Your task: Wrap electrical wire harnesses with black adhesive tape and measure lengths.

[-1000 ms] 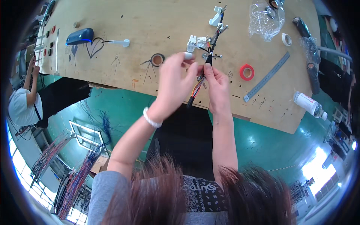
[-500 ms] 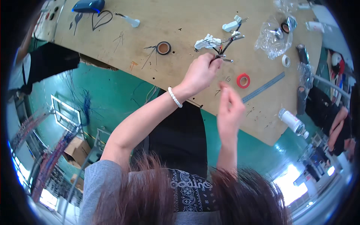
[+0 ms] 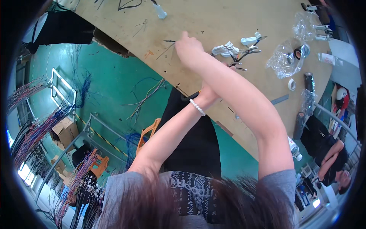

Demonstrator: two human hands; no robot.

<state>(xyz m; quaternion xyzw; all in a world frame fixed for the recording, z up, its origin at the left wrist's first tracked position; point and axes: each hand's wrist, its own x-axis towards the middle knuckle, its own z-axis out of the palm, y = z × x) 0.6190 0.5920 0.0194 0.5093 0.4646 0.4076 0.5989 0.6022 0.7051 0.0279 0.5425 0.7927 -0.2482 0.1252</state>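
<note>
My left hand [image 3: 212, 91] is closed round a black cable bundle [image 3: 237, 61] whose branches end in metal tips. Part of the hand is hidden beneath my right forearm; the bundle's dark tail [image 3: 189, 98] shows by the wrist with the white bead bracelet [image 3: 197, 107]. Crossing over it, my right arm reaches to the left, and my right hand [image 3: 189, 46] is down at the table beside some thin black ties [image 3: 167, 47]. Its fingers are mostly hidden behind the hand. White plastic connector pieces [image 3: 225, 49] lie just beyond the cable tips.
On the wooden table [image 3: 213, 19] are another white connector [image 3: 249, 39], crumpled clear plastic [image 3: 284, 61], a white tape roll [image 3: 291, 84] and a steel ruler [image 3: 280, 99]. A water bottle [image 3: 294, 149] stands out past my right arm. Another person [image 3: 329, 156] is at the right.
My right hand has swung left across my left arm to where the black tape roll lay; that roll and the red one are now out of sight. The view has shifted.
</note>
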